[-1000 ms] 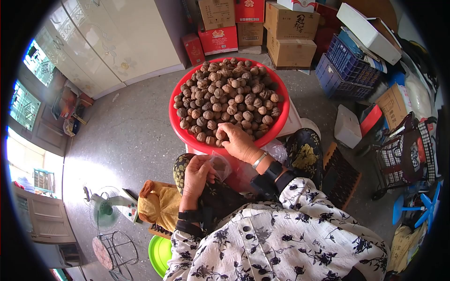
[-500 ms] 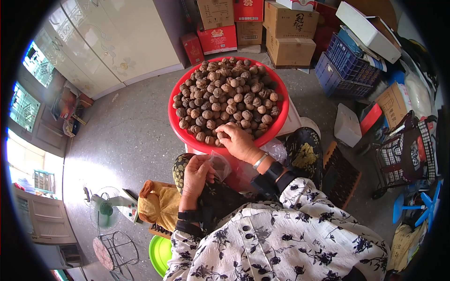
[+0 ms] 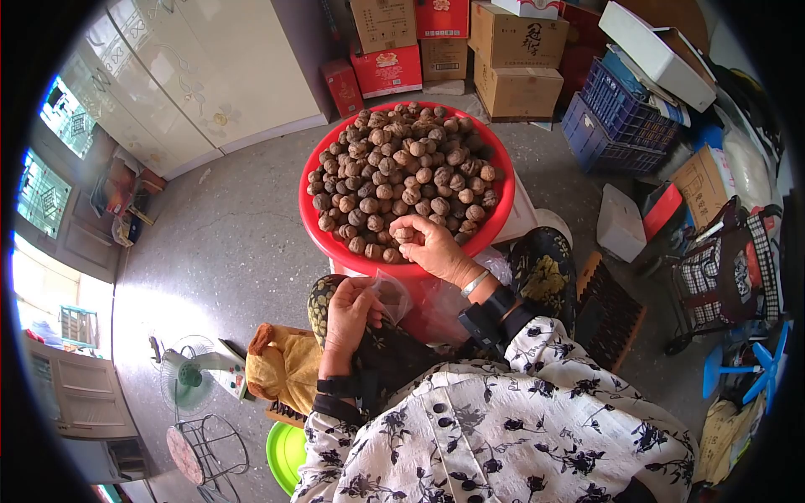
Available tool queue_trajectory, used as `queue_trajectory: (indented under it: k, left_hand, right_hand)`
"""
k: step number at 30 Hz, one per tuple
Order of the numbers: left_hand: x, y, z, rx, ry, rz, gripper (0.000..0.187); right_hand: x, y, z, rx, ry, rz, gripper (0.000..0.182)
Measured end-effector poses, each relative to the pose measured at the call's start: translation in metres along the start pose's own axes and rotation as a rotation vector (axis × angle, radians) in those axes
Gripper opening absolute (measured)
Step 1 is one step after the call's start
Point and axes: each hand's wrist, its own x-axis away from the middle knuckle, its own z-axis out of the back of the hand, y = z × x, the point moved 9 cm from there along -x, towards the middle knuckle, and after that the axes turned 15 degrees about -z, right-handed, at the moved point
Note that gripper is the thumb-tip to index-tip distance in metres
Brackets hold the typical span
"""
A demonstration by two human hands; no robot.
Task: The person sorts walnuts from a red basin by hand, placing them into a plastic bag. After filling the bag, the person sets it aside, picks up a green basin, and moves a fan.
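Observation:
A wide red basin heaped with brown walnuts stands in front of my knees. Over its near rim, my right hand pinches a single walnut between thumb and fingers. My left hand is lower and to the left, above my lap, its fingers closed on the edge of a clear plastic bag. Something brownish shows through the bag, too blurred to make out. More clear plastic lies between my knees, below the basin.
Cardboard boxes are stacked behind the basin. Blue crates stand at the back right, with a checked trolley bag nearer. To the left are a fan, a round stool and a green basin lid or tub.
My right hand has lifted slightly and turned, bringing a walnut up off the pile into clear view. My left hand keeps its place at the bag.

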Motion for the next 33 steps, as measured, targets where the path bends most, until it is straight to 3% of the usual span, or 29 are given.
queue_trajectory:
  k: [8,11,14,16,20,22,26,29,31,33]
  left_hand:
    - [0.001,0.002,-0.001,0.01,0.004,0.01,0.018]
    - [0.001,0.001,0.0,0.011,0.005,0.007,0.018]
    - [0.0,-0.001,0.002,0.009,0.007,-0.004,0.018]
    - [0.0,-0.001,0.002,0.009,0.008,0.0,0.018]
    - [0.0,0.001,0.001,0.02,0.005,-0.013,0.018]
    - [0.0,0.001,0.001,0.005,0.009,-0.007,0.018]
    - [0.0,0.002,0.001,0.006,0.014,-0.009,0.018]
    - [-0.001,0.0,0.002,-0.001,0.011,-0.011,0.018]
    - [0.0,-0.001,0.002,0.016,0.015,0.0,0.018]
    - [0.0,0.0,0.001,0.01,0.015,0.0,0.018]
  right_hand:
    - [0.006,-0.002,0.0,-0.003,0.099,-0.023,0.038]
    - [0.007,-0.002,-0.004,-0.13,-0.007,-0.044,0.035]
    - [0.014,-0.017,-0.001,0.103,0.035,-0.028,0.03]
    - [0.023,-0.041,-0.008,0.269,-0.015,0.172,0.027]
    - [0.027,-0.039,-0.018,0.321,-0.117,0.165,0.028]
    - [0.033,-0.042,-0.027,0.508,-0.151,0.186,0.032]
    - [0.031,-0.035,-0.031,0.494,-0.148,0.192,0.029]
    - [0.022,-0.03,-0.019,0.38,-0.045,0.204,0.027]
    - [0.014,-0.017,-0.009,0.279,0.039,0.066,0.022]
    - [0.016,-0.022,-0.008,0.326,0.132,0.119,0.016]
